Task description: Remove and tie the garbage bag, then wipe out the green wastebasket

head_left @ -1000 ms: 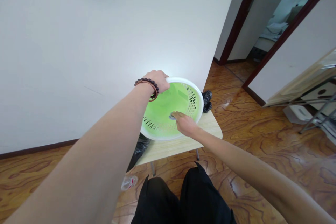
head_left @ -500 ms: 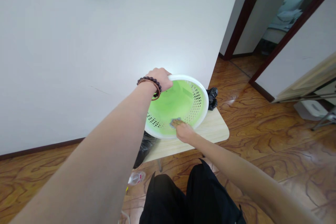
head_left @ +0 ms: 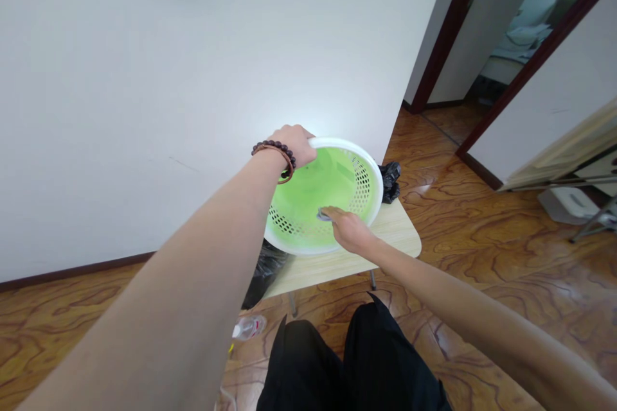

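Observation:
A round plastic basket (head_left: 332, 173), green inside with a white rim and perforated sides, is tilted toward me over a small table. My left hand (head_left: 296, 144), with a beaded bracelet (head_left: 277, 146) at the wrist, grips the rim at the upper left. My right hand (head_left: 350, 229) is inside the basket's lower part, its fingers closed on a small greyish cloth (head_left: 324, 214). Most of the cloth is hidden under the fingers, and I cannot tell whether it touches the basket wall.
Black plastic bags (head_left: 263, 273) lie on the pale wooden table (head_left: 398, 231), left and right of the basket. A white wall (head_left: 144, 77) stands right behind. On the floor below are a clear plastic bottle (head_left: 249, 327) and, far right, a white bin (head_left: 569, 204).
My right hand has moved up and a little to the right inside the basket with the cloth. My left hand and the basket have hardly moved.

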Action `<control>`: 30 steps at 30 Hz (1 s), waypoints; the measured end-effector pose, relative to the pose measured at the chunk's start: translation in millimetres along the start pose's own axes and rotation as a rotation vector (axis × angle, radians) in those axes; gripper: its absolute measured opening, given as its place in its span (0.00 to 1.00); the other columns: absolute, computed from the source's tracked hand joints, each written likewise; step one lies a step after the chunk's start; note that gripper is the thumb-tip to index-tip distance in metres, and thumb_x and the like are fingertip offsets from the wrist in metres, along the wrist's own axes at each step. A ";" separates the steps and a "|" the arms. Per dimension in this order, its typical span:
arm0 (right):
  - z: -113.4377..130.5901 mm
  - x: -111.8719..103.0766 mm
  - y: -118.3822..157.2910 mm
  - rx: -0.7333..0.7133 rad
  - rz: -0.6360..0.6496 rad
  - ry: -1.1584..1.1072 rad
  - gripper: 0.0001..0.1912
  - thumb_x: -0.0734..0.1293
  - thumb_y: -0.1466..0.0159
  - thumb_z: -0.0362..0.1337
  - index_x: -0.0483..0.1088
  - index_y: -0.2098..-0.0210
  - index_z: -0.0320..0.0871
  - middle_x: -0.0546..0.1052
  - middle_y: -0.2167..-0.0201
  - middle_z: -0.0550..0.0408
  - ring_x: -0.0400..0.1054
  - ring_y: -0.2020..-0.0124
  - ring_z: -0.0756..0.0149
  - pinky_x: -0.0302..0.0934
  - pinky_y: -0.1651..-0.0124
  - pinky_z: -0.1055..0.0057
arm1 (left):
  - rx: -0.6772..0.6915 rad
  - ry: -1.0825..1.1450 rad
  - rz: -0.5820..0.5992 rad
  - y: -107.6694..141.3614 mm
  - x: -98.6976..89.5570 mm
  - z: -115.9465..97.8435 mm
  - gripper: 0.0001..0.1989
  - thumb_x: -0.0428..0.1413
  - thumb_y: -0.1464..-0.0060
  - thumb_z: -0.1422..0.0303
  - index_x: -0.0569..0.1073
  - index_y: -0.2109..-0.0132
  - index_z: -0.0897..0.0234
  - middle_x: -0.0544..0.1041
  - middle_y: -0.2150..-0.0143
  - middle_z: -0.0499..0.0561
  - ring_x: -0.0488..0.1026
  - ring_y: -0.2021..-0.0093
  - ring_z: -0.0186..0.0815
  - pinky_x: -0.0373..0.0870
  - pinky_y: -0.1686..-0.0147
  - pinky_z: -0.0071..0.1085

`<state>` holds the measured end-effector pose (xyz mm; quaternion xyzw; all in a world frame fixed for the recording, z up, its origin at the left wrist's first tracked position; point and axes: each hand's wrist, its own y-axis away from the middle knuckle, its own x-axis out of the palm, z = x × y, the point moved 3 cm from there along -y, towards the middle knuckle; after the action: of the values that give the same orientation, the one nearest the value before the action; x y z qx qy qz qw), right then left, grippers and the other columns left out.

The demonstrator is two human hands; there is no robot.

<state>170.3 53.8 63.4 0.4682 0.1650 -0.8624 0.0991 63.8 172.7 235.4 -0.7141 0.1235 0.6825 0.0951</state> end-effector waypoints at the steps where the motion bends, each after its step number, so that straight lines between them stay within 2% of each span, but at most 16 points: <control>1: -2.6 1.9 -14.3 0.020 -0.035 -0.001 0.28 0.52 0.41 0.22 0.61 0.42 0.35 0.66 0.42 0.46 0.59 0.41 0.64 0.54 0.40 0.66 | 0.003 0.003 0.001 -0.3 0.4 0.2 0.24 0.53 0.56 0.63 0.74 0.49 0.51 0.78 0.63 0.52 0.74 0.63 0.39 0.69 0.66 0.29; 4: -10.9 20.3 -50.3 0.109 -0.045 0.015 0.28 0.52 0.42 0.21 0.62 0.43 0.35 0.67 0.42 0.46 0.59 0.42 0.65 0.54 0.41 0.68 | -0.003 0.005 0.008 -1.2 2.0 1.1 0.25 0.54 0.56 0.63 0.74 0.48 0.50 0.78 0.61 0.52 0.74 0.62 0.39 0.69 0.64 0.30; 6: -15.6 40.1 -61.8 0.201 0.012 0.040 0.28 0.53 0.42 0.21 0.63 0.44 0.34 0.69 0.44 0.44 0.61 0.43 0.64 0.55 0.42 0.69 | -0.008 0.008 0.016 -1.6 2.9 1.5 0.25 0.54 0.56 0.63 0.73 0.47 0.50 0.78 0.61 0.52 0.74 0.62 0.40 0.69 0.63 0.30; 9: -13.3 69.4 -58.6 0.218 0.128 0.092 0.26 0.56 0.43 0.22 0.64 0.45 0.31 0.68 0.44 0.40 0.59 0.42 0.61 0.53 0.40 0.67 | 0.005 0.012 0.017 -1.4 3.0 1.5 0.25 0.54 0.56 0.63 0.74 0.48 0.51 0.78 0.61 0.53 0.74 0.62 0.40 0.69 0.63 0.31; 12: -2.3 82.4 -40.8 0.129 0.141 0.101 0.27 0.57 0.43 0.24 0.62 0.43 0.29 0.65 0.42 0.39 0.57 0.40 0.61 0.50 0.39 0.67 | 0.006 0.009 0.005 -0.5 2.1 1.5 0.24 0.54 0.56 0.62 0.74 0.49 0.51 0.78 0.61 0.52 0.74 0.62 0.40 0.70 0.64 0.31; 17: 11.8 72.2 2.3 0.040 0.088 0.056 0.29 0.55 0.42 0.24 0.61 0.42 0.29 0.64 0.41 0.42 0.56 0.39 0.62 0.47 0.36 0.67 | -0.006 0.027 -0.004 0.0 1.6 1.2 0.24 0.55 0.57 0.62 0.74 0.49 0.51 0.77 0.62 0.52 0.74 0.61 0.40 0.70 0.63 0.31; 21: 20.0 55.6 44.6 -0.081 0.078 -0.006 0.29 0.53 0.42 0.24 0.62 0.42 0.31 0.63 0.40 0.44 0.54 0.38 0.64 0.44 0.34 0.65 | -0.008 0.029 -0.013 0.0 1.2 0.9 0.24 0.55 0.57 0.62 0.75 0.49 0.50 0.77 0.61 0.52 0.74 0.61 0.41 0.69 0.62 0.32; 24: 23.8 39.0 67.2 -0.150 0.094 -0.087 0.28 0.53 0.42 0.24 0.64 0.43 0.32 0.65 0.41 0.45 0.56 0.39 0.64 0.46 0.35 0.64 | -0.007 0.026 -0.012 0.5 0.9 1.1 0.23 0.55 0.57 0.62 0.75 0.50 0.50 0.78 0.62 0.52 0.74 0.61 0.41 0.69 0.62 0.32; 27: 19.9 21.6 61.7 -0.111 0.067 -0.174 0.27 0.53 0.42 0.24 0.66 0.45 0.36 0.70 0.45 0.48 0.62 0.43 0.65 0.54 0.38 0.64 | 0.003 0.028 -0.012 -0.2 1.9 1.4 0.23 0.55 0.57 0.62 0.75 0.50 0.51 0.78 0.61 0.52 0.74 0.61 0.41 0.69 0.63 0.32; 30: 8.4 11.7 25.8 -0.012 -0.074 -0.209 0.26 0.53 0.40 0.24 0.66 0.45 0.37 0.71 0.47 0.49 0.63 0.44 0.65 0.56 0.40 0.64 | 0.019 0.028 -0.026 -2.0 3.6 1.2 0.23 0.54 0.56 0.62 0.75 0.49 0.52 0.77 0.61 0.54 0.74 0.61 0.42 0.70 0.64 0.34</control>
<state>165.8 26.6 52.8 0.3689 0.1759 -0.9086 0.0866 63.5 174.8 231.7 -0.7242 0.1218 0.6700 0.1089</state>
